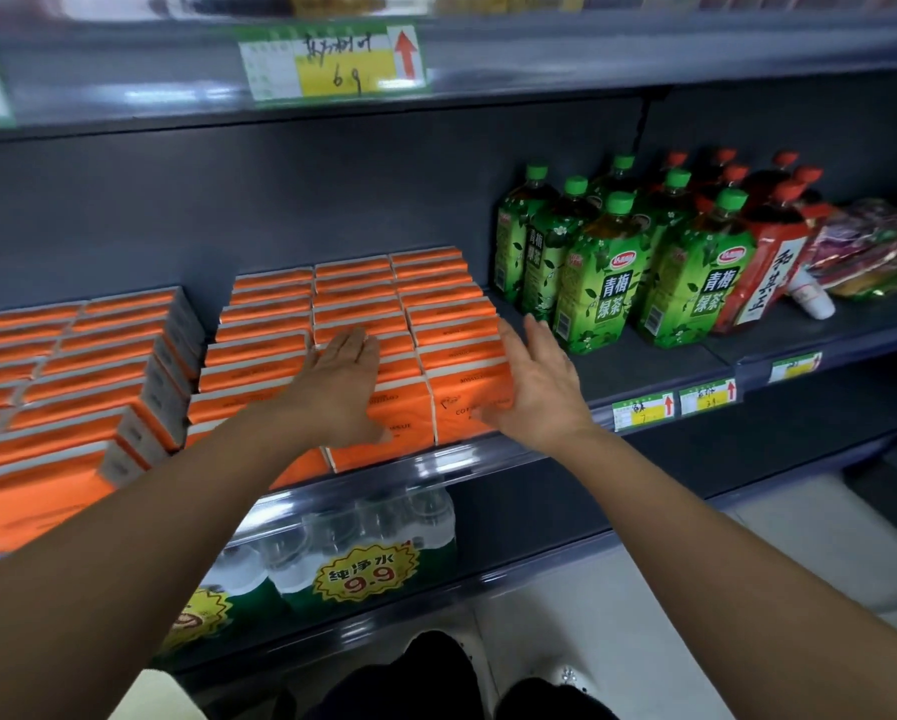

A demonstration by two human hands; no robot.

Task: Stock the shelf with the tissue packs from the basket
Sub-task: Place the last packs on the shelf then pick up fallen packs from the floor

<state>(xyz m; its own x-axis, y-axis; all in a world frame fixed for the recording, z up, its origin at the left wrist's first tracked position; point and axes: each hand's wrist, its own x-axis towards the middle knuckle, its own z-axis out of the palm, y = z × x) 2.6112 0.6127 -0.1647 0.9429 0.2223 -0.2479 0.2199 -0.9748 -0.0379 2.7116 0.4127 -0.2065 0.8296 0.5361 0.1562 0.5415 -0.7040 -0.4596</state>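
Orange tissue packs (275,324) stand in tight rows on the dark middle shelf (659,363); a second block of packs (72,376) fills the left. My left hand (340,387) lies flat on the front packs of the middle row, fingers straight. My right hand (537,381) presses its open palm against the right side of the rightmost row, thumb at the front pack. Neither hand holds a pack. The basket is out of view.
Green tea bottles (597,283) stand just right of the tissue rows, with red bottles (768,252) and snack bags (872,246) beyond. Shrink-wrapped water bottles (363,537) sit on the shelf below. Price tags (644,410) line the shelf edge.
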